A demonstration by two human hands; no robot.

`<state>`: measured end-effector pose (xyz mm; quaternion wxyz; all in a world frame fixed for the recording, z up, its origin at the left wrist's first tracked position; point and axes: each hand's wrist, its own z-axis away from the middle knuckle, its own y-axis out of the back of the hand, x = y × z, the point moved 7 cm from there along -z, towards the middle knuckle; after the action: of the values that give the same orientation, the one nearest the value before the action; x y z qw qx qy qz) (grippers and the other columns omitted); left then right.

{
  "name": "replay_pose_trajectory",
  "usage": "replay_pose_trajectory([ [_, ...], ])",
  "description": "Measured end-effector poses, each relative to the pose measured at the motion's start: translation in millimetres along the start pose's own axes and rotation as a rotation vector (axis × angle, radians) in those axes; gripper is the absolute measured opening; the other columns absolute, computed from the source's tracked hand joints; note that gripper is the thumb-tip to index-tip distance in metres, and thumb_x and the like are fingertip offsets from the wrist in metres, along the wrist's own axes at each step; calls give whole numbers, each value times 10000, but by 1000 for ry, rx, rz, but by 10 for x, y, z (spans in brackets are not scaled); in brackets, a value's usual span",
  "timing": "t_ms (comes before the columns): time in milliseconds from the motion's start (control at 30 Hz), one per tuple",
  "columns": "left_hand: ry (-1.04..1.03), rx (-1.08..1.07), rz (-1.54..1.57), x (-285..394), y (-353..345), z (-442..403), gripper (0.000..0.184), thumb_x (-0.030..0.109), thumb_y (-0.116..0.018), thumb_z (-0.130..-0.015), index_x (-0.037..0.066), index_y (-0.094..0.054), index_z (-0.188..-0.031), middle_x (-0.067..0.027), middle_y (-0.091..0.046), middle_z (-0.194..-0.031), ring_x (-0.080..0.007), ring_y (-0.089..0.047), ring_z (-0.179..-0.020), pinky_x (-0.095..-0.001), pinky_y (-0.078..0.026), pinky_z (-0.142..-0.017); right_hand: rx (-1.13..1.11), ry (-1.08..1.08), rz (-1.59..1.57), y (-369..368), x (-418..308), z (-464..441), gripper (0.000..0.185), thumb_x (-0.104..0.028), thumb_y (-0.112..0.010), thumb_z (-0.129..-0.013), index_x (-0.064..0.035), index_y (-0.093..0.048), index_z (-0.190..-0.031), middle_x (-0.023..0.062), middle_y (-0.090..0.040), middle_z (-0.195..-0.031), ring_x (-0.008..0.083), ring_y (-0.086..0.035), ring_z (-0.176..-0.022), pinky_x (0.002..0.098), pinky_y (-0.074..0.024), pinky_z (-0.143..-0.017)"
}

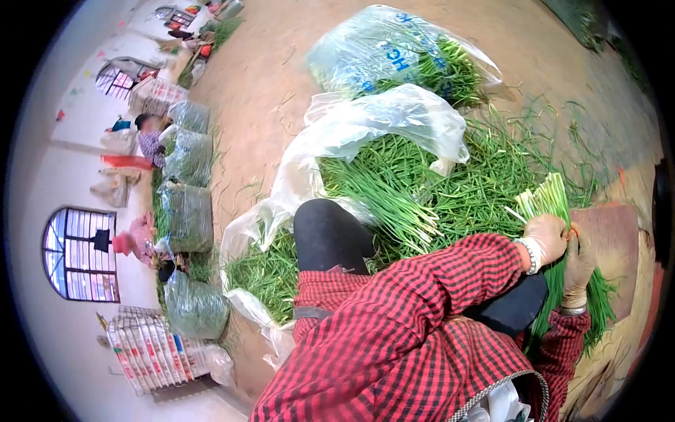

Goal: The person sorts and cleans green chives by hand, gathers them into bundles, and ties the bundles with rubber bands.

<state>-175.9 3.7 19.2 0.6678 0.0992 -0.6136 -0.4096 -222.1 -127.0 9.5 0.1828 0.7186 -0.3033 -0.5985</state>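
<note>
A bunch of green chives point(546, 197) with pale cut ends lies across my lap at the right, its leaves hanging down. My left hand point(546, 238), gloved and with a beaded bracelet at the wrist, is closed around the bunch below the pale ends. My right hand point(579, 266), also gloved, is against the bunch's other side, its fingers pinched at an orange-red band point(574, 230). Part of the band is hidden by the fingers. Beside my knee, more chives point(394, 197) lie in a neat layer, pale ends toward me.
Loose chives point(485, 169) cover the floor ahead. An open clear plastic sheet point(365, 119) surrounds part of the heap, and a filled printed bag point(373, 53) stands beyond. A brown board point(608, 243) is at right. Wrapped bales point(186, 218) and other people line the left wall.
</note>
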Motion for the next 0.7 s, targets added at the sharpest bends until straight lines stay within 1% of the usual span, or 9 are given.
replay_pose_trajectory([
  [233,-234,52,-88,263,319,89,309,326,-553,-836,57,-684,-757,-177,-654,-730,-338,-648,-717,-434,-504,-668,135,-233,-381,67,133,74,246,-143,-498,-976,39,-617,-1091,66,-653,-996,131,-576,-921,260,-446,-830],
  [267,-412,292,-65,377,444,110,310,329,-549,-840,56,-651,-734,-161,-625,-720,-335,-626,-700,-449,-488,-636,125,-231,-149,141,-39,50,256,-130,-493,-965,50,-611,-1106,89,-659,-978,153,-589,-895,273,-449,-830],
  [300,-590,429,-127,572,668,170,248,302,-573,-807,75,-621,-720,-139,-581,-734,-322,-602,-723,-439,-473,-606,283,11,-73,203,-267,39,249,-105,-523,-938,52,-612,-1109,118,-666,-941,189,-605,-853,299,-461,-789],
  [367,-898,510,-241,845,911,140,137,230,-581,-749,97,-614,-741,-138,-579,-778,-332,-596,-806,-445,-464,-677,293,35,-73,381,-746,-80,132,-83,-566,-912,11,-633,-978,114,-645,-853,201,-603,-779,307,-461,-712],
  [400,-819,119,-609,820,683,-38,152,231,-570,-762,94,-634,-773,-154,-620,-811,-349,-606,-841,-468,-458,-736,316,35,-91,444,-888,-145,89,-78,-583,-903,-9,-638,-915,109,-635,-812,201,-601,-742,307,-461,-681],
  [467,-645,172,-550,789,739,-186,198,225,-527,-852,93,-673,-829,-132,-665,-810,-311,-618,-862,-463,-442,-857,436,108,4,665,-1037,-227,55,-34,-588,-892,-25,-637,-914,87,-647,-826,183,-599,-749,299,-465,-688],
  [500,-719,267,-532,857,764,-121,208,223,-511,-870,99,-675,-842,-117,-664,-820,-295,-615,-867,-458,-416,-901,481,145,-282,733,-1053,-220,54,-25,-590,-895,-23,-639,-919,70,-658,-850,173,-608,-779,295,-472,-709],
  [600,-827,524,-355,795,799,23,209,239,-523,-861,100,-673,-819,-77,-662,-817,-278,-608,-848,-490,-344,-989,537,181,-447,710,-875,-97,126,-34,-537,-933,16,-649,-959,78,-671,-935,188,-614,-952,306,-469,-868],
  [700,-689,457,-326,111,290,-22,201,232,-507,-877,116,-644,-969,-63,-635,-944,-255,-570,-949,-472,-318,-1019,475,-272,-647,296,-140,134,159,-82,-524,-948,16,-649,-946,98,-672,-942,227,-596,-1059,340,-431,-942],
])
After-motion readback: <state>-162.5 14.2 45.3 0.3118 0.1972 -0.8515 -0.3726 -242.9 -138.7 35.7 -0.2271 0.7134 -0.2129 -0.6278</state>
